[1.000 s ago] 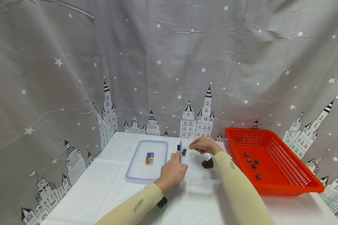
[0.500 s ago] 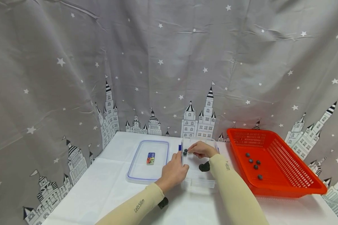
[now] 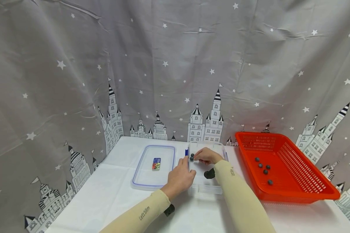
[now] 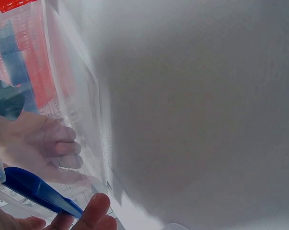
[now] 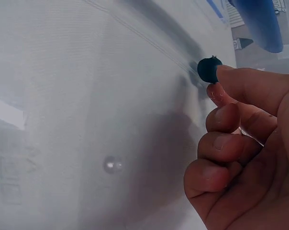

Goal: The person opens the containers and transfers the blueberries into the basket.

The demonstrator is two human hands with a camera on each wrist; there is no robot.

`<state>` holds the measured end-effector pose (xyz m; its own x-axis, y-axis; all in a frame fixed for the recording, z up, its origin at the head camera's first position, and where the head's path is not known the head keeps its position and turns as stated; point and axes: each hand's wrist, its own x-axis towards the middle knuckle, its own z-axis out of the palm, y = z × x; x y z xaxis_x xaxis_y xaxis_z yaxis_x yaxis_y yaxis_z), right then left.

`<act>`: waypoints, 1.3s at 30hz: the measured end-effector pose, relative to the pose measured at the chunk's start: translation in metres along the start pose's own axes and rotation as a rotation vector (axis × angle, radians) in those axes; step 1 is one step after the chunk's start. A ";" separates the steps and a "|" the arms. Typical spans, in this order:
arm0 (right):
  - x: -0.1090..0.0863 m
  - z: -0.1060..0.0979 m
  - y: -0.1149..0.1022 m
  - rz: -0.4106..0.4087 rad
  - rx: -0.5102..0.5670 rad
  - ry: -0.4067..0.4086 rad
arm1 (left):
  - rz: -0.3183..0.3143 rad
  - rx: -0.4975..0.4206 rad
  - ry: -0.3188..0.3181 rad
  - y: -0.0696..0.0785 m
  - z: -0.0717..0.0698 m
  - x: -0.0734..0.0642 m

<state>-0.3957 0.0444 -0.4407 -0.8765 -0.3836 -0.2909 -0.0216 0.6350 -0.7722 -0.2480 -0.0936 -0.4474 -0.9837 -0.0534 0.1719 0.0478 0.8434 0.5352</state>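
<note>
A clear plastic box [image 3: 205, 189] stands in the middle of the table in the head view. Its left wall is held by my left hand [image 3: 179, 177], with the thumb on the inner side; in the left wrist view the fingertips lie by its blue clip [image 4: 39, 189]. Inside the box, my right hand [image 3: 208, 156] reaches to the left wall. Its thumb and forefinger pinch a dark blueberry [image 5: 207, 70], and the other fingers are curled below. In the head view another blueberry [image 3: 192, 155] sits right behind the pinched one.
A red plastic basket [image 3: 285, 195] with several blueberries [image 3: 265, 171] on its floor stands to the right. On the left lies a clear lid [image 3: 143, 176] with a blue rim and a colourful label [image 3: 156, 164]. A grey castle-print curtain [image 3: 151, 64] hangs behind the table.
My right hand has moved left and slightly down to the blueberries by the box's left wall, and its fingertips have closed on one. My left hand has stayed at the wall.
</note>
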 end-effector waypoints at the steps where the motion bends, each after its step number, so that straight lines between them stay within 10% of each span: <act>1: 0.000 0.000 0.000 0.000 -0.007 0.003 | 0.000 -0.001 0.000 0.000 0.000 0.000; 39: 0.000 0.013 -0.008 0.024 -0.145 0.044 | -0.005 -0.006 0.007 0.000 0.000 -0.002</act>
<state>-0.3893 0.0304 -0.4423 -0.8978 -0.3392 -0.2811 -0.0665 0.7352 -0.6746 -0.2460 -0.0933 -0.4479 -0.9827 -0.0611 0.1746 0.0439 0.8400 0.5409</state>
